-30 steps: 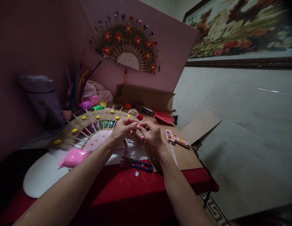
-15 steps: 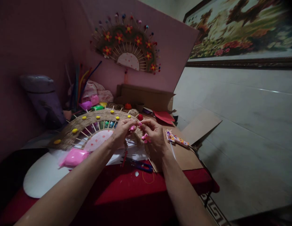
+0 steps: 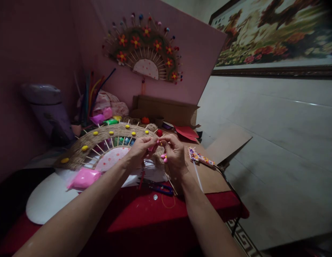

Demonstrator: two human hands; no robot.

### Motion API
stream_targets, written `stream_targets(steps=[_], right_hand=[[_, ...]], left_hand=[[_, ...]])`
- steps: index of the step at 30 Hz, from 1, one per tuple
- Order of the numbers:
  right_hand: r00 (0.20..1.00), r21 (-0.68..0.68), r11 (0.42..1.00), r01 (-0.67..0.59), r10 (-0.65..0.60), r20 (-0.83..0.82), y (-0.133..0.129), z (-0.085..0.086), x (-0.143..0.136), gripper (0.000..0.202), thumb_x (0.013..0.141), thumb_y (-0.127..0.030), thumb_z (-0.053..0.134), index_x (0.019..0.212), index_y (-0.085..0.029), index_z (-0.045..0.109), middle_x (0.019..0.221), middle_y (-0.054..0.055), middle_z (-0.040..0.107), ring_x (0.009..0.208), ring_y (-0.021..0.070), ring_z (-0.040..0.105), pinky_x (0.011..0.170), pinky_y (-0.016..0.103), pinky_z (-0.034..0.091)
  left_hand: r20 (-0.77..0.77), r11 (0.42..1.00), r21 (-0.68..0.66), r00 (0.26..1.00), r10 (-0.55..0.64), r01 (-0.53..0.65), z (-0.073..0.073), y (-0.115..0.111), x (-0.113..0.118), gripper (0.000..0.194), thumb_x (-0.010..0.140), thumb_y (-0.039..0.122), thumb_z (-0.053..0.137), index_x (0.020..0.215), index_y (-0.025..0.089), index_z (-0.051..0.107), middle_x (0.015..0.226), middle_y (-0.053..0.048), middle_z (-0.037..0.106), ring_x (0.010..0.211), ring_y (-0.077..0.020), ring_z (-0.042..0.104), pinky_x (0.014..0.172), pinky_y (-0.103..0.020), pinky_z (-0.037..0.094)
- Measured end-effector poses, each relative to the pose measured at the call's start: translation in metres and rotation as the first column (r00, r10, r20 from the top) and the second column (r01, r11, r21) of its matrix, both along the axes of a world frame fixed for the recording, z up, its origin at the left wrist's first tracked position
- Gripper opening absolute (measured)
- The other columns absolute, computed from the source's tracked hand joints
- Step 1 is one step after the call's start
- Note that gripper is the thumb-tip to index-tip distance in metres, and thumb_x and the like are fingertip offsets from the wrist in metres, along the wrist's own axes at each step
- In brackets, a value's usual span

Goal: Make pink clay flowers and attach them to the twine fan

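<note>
Where the left hand [image 3: 140,150] and right hand [image 3: 175,151] meet near the twine-wrapped fan [image 3: 119,129], their fingertips pinch a bit of pink modelling clay [image 3: 154,146]; it looks light, soft and easily dented, best held by its edges, like the pink petal cluster [image 3: 164,157] below.

Scissors [image 3: 166,189] before fan [image 3: 103,132]; cardboard [image 3: 215,181] right

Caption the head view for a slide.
Left hand and right hand hold pink pieces in front of a twine fan with yellow dots.
</note>
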State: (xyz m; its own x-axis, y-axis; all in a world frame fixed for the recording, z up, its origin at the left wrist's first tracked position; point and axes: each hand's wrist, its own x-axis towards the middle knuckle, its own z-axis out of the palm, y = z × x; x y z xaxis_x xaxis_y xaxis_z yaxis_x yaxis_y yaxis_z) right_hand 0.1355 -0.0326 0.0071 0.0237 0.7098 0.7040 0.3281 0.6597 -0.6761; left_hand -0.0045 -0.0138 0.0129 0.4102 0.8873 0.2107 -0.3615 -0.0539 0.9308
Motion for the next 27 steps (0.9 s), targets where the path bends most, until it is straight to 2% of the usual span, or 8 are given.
stream_targets(steps=[2,5,10,12,16,20,24,27], right_hand=[[0.999,-0.054,0.998,-0.032,0.032,0.009,0.0005,-0.0012,-0.0001,0.014,0.083,-0.035,0.059,0.090,-0.024,0.065,0.084,0.002,0.061,0.074,0.0146,0.055,0.062,0.028,0.046],[1.000,-0.063,0.998,-0.017,0.017,0.009,0.0018,-0.0025,-0.0003,0.015,0.079,-0.037,0.064,0.084,-0.023,0.066,0.081,0.002,0.061,0.071,0.0144,0.054,0.059,0.027,0.045],[1.000,0.090,0.996,0.009,-0.007,-0.023,0.0033,-0.0031,-0.0001,0.005,0.078,-0.027,0.067,0.076,-0.023,0.068,0.075,0.000,0.058,0.071,0.0130,0.054,0.062,0.026,0.044],[0.999,0.127,0.992,-0.024,0.029,-0.038,0.0032,-0.0037,0.0002,0.006,0.078,-0.022,0.065,0.081,-0.025,0.070,0.077,0.000,0.057,0.072,0.0127,0.055,0.062,0.026,0.044],[1.000,0.101,0.995,-0.022,0.024,-0.013,0.0026,-0.0048,0.0006,0.017,0.079,-0.022,0.065,0.095,-0.027,0.071,0.084,0.001,0.060,0.077,0.0137,0.057,0.064,0.027,0.045],[0.998,0.116,0.992,-0.046,0.051,-0.041,0.0023,-0.0047,-0.0009,0.008,0.080,-0.023,0.064,0.084,-0.026,0.070,0.081,0.001,0.061,0.079,0.0146,0.057,0.068,0.028,0.047],[0.998,0.114,0.993,-0.021,0.027,-0.051,0.0012,-0.0029,-0.0034,0.003,0.078,-0.024,0.067,0.079,-0.025,0.069,0.079,0.001,0.057,0.077,0.0140,0.056,0.064,0.027,0.047],[0.998,0.104,0.994,-0.019,0.026,-0.060,0.0001,-0.0017,-0.0035,0.006,0.078,-0.023,0.066,0.081,-0.026,0.069,0.081,0.000,0.055,0.076,0.0134,0.055,0.062,0.026,0.046]], left_hand=[[0.000,0.999,0.005,0.999,0.051,-0.051,0.0002,0.0004,0.0001,0.041,0.067,0.048,0.072,0.056,0.014,0.052,0.049,0.005,0.041,0.039,-0.0022,0.030,0.038,-0.019,0.017],[-0.016,0.996,0.016,0.996,0.084,-0.083,-0.0007,0.0012,0.0003,0.042,0.065,0.049,0.074,0.055,0.014,0.053,0.047,0.005,0.041,0.038,-0.0022,0.030,0.038,-0.019,0.017],[-0.016,0.999,0.030,0.999,0.043,-0.042,-0.0014,0.0017,-0.0005,0.048,0.068,0.052,0.069,0.049,0.014,0.049,0.045,0.005,0.037,0.037,-0.0023,0.028,0.038,-0.020,0.016],[-0.020,0.999,0.040,0.999,0.037,-0.036,-0.0004,0.0018,-0.0019,0.045,0.067,0.048,0.071,0.049,0.013,0.049,0.045,0.005,0.038,0.038,-0.0024,0.029,0.038,-0.020,0.016],[-0.019,0.996,0.035,0.996,0.086,-0.086,0.0008,0.0025,-0.0037,0.035,0.066,0.044,0.074,0.059,0.013,0.058,0.047,0.004,0.043,0.039,-0.0029,0.031,0.038,-0.020,0.016],[-0.017,0.998,0.030,0.999,0.051,-0.051,-0.0013,0.0030,-0.0026,0.040,0.064,0.047,0.075,0.055,0.014,0.055,0.047,0.005,0.042,0.039,-0.0029,0.031,0.038,-0.019,0.017],[0.016,0.998,-0.059,1.000,0.015,-0.014,-0.0021,0.0025,-0.0018,0.045,0.063,0.056,0.072,0.058,0.013,0.058,0.046,0.004,0.041,0.038,-0.0034,0.031,0.038,-0.020,0.017],[0.013,0.998,-0.030,0.998,-0.053,0.054,-0.0021,0.0030,-0.0024,0.045,0.064,0.051,0.073,0.050,0.014,0.052,0.044,0.004,0.040,0.038,-0.0031,0.031,0.038,-0.020,0.018]])
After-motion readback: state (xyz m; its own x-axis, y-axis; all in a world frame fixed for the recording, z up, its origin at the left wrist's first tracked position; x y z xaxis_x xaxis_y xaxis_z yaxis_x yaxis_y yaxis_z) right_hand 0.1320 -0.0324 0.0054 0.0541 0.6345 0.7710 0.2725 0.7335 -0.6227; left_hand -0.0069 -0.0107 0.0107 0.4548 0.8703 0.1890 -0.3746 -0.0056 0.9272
